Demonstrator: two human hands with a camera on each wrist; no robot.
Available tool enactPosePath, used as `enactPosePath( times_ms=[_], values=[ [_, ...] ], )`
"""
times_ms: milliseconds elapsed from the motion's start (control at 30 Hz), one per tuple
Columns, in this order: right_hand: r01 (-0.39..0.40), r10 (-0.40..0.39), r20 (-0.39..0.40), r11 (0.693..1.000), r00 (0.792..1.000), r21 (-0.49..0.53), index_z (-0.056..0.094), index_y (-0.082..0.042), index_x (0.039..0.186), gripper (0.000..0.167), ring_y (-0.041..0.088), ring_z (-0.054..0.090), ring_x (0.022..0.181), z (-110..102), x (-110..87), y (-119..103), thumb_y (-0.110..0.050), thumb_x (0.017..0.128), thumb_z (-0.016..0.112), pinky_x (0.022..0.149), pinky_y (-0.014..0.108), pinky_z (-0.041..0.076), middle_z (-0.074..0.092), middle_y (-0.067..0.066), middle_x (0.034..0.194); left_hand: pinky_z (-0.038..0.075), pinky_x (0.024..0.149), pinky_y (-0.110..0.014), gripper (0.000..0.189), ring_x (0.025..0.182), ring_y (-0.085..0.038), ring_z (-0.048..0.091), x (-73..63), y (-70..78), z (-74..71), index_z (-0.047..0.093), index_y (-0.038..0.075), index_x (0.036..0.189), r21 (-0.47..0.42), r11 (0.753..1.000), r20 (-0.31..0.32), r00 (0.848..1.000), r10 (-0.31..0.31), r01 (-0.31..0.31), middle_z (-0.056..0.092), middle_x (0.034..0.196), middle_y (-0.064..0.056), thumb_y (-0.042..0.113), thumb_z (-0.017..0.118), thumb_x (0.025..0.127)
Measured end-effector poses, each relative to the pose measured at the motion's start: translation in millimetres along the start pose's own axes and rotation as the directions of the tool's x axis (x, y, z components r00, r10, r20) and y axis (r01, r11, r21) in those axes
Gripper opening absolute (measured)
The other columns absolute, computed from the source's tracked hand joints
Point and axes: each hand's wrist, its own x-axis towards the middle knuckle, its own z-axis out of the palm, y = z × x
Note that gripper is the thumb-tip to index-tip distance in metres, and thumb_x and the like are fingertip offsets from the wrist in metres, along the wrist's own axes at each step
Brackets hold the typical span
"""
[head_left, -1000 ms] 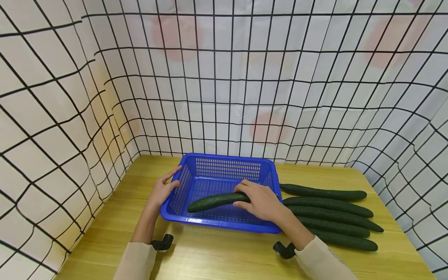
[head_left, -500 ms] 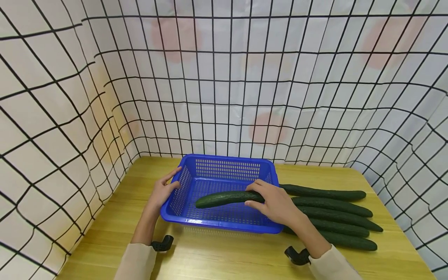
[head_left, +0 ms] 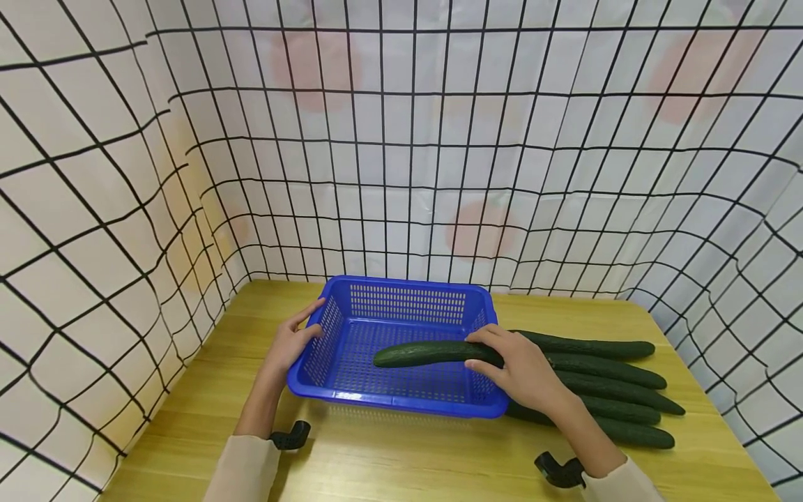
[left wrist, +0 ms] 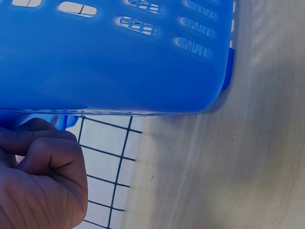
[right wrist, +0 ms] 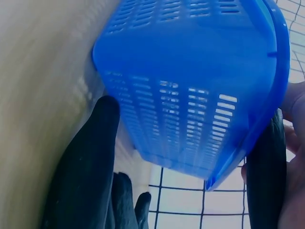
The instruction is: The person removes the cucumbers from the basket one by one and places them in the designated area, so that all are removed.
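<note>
A blue perforated plastic basket [head_left: 401, 400] stands on the table. My left hand [head_left: 290, 345] grips its left rim, thumb on the inside; the left wrist view shows that hand [left wrist: 47, 174] with bent fingers beside the basket wall [left wrist: 119, 81]. A long dark green cucumber [head_left: 420, 354] is held in my right hand [head_left: 519, 368], pinched between thumb and fingers near its right part. Its left end hangs over the basket's inside, while the hand is above the right rim. From the right wrist, the held cucumber [right wrist: 267, 181] appears just outside the rim.
Several more cucumbers [head_left: 617, 388] lie side by side on the wooden table [head_left: 389, 460], to the right of the basket. In the right wrist view, the tip of one cucumber [right wrist: 90, 157] is close to the basket wall. Black wire mesh [head_left: 408, 188] surrounds the back and sides.
My right hand has moved steadily rightward with the cucumber, from over the basket's inside to its right rim. The left hand and the basket have stayed in place.
</note>
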Motion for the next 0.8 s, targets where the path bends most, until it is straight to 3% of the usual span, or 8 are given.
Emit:
enactPosePath(
  times_ms=[200, 433, 667, 800],
  values=[
    [-0.021, 0.021, -0.023, 1.000, 1.000, 0.022, 0.069, -0.027, 0.127, 0.036, 0.024, 0.068, 0.111, -8, -9.0, 6, -0.043, 0.095, 0.071, 0.093, 0.051, 0.056, 0.068, -0.007, 0.123, 0.058, 0.068, -0.033, 0.068, 0.086, -0.024, 0.065, -14.3, 17.1, 2.1, 0.050, 0.023, 0.155, -0.005, 1.000, 0.013, 1.000, 0.008, -0.008, 0.043, 0.155, -0.026, 0.005, 0.062, 0.090],
    [-0.052, 0.054, -0.029, 0.997, 0.998, 0.056, 0.067, -0.030, 0.127, 0.035, 0.022, 0.066, 0.118, -26, -22.0, 13, -0.041, 0.094, 0.073, 0.095, 0.051, 0.056, 0.066, -0.010, 0.124, 0.057, 0.071, -0.033, 0.069, 0.089, -0.026, 0.065, -16.0, 18.6, 3.4, 0.050, 0.022, 0.154, -0.011, 1.000, 0.018, 1.000, 0.009, -0.008, 0.043, 0.155, -0.024, 0.004, 0.062, 0.089],
    [-0.084, 0.087, -0.035, 0.993, 0.996, 0.082, 0.066, -0.030, 0.127, 0.033, 0.024, 0.064, 0.119, -39, -37.7, 27, -0.038, 0.095, 0.073, 0.095, 0.054, 0.055, 0.065, -0.010, 0.124, 0.058, 0.068, -0.031, 0.069, 0.083, -0.023, 0.067, 2.8, -4.5, 0.5, 0.050, 0.031, 0.154, -0.026, 1.000, 0.001, 1.000, -0.001, 0.001, 0.050, 0.147, -0.026, 0.008, 0.063, 0.091],
    [-0.106, 0.109, -0.037, 0.992, 0.993, 0.069, 0.065, -0.033, 0.126, 0.034, 0.022, 0.064, 0.118, -44, -48.0, 35, -0.039, 0.094, 0.074, 0.095, 0.053, 0.054, 0.064, -0.014, 0.122, 0.058, 0.067, -0.030, 0.070, 0.081, -0.022, 0.067, 4.1, -7.1, 1.1, 0.048, 0.031, 0.155, -0.025, 1.000, 0.001, 1.000, -0.003, 0.003, 0.049, 0.148, -0.026, 0.009, 0.063, 0.091]
  ],
)
